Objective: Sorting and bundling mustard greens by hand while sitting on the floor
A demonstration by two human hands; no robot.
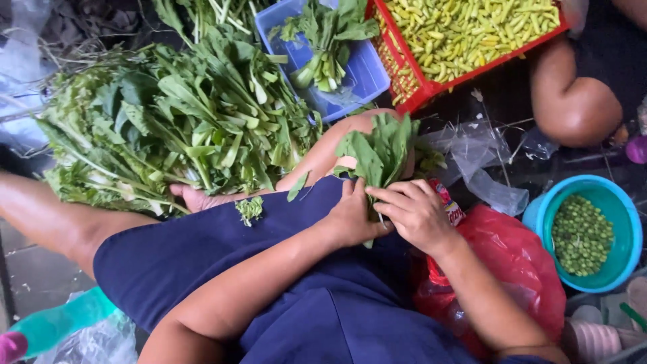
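My left hand (350,217) and my right hand (414,212) meet over my lap, both gripping the stems of a small bunch of leafy greens (381,154). The leaves stand up past my fingers toward my bent knee (331,145). A small torn bit of green leaf (249,209) lies on my navy clothing (269,236). To the left a big pile of loose leafy greens (182,121) is heaped beside my leg.
A blue crate (369,74) with a few greens and a red crate (411,84) of yellow-green chillies stand at the top. A teal bowl (623,222) of small green peas sits right, by a red plastic bag (515,263) and clear plastic bags (482,172). Another person's knee (573,98) is at upper right.
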